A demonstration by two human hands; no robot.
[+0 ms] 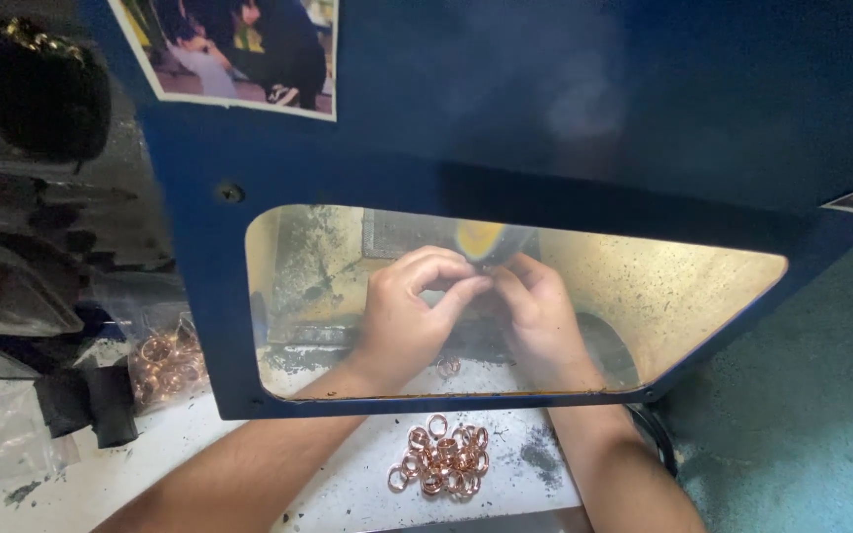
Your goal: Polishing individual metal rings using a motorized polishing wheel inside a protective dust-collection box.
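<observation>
Both my hands reach inside a blue cabinet (565,118), seen through its clear window (683,296). My left hand (402,316) and my right hand (540,316) meet fingertip to fingertip, pinching a small object between them against a spinning yellowish wheel (481,237). The object itself is hidden by my fingers. A copper-coloured ring (448,366) lies on the floor of the cabinet under my hands. A pile of several copper-coloured rings (443,460) rests on the white surface (348,484) between my forearms, outside the window.
A clear plastic bag with more copper rings (165,360) lies at the left. Dark machine parts (22,197) and a black block (101,405) stand further left. A photo (239,49) is stuck on the cabinet's top left. A teal wall (802,415) stands at right.
</observation>
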